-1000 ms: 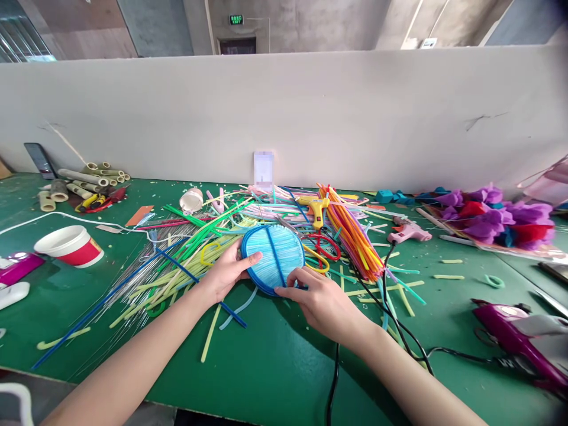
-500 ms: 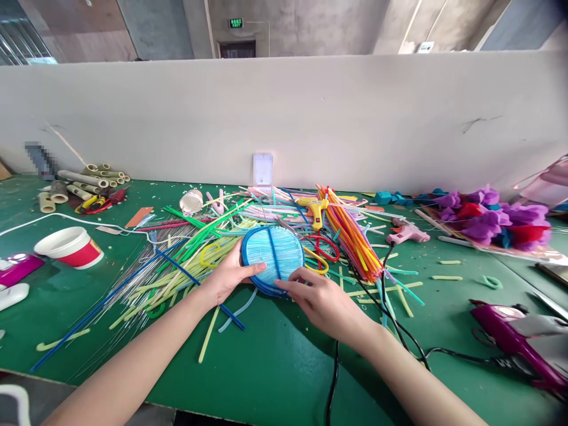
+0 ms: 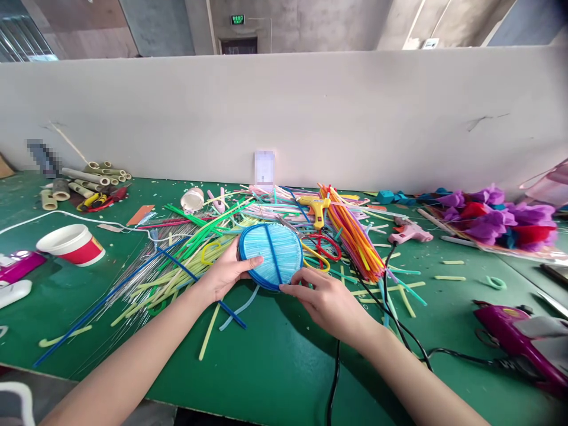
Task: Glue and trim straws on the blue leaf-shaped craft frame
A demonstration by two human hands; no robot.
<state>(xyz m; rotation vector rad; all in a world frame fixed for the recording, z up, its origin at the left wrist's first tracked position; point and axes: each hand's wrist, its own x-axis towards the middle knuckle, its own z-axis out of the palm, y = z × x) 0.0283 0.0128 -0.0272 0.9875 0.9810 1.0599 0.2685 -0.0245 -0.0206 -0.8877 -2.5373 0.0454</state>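
Observation:
A round disc with a light blue stringy face, a darker blue rim and a dark blue strip across it is held up over the table. My left hand grips its left edge, thumb flat on the face and fingers behind. At the lower right rim, by the strip's bottom end, my right hand is closed in a pinch; exactly what lies between the fingertips is hidden. Behind the disc lie pale green chenille stems and a yellow glue gun.
An orange stem bundle and a pink glue gun lie to the right, with black cords running forward. A paper cup stands left. Purple flowers lie far right, beyond a magenta device. A phone leans against the partition.
The disc has shifted slightly left and up and turned a little. My right fingertips have slid from the face near the strip's lower end to the rim. My left hand keeps its grip.

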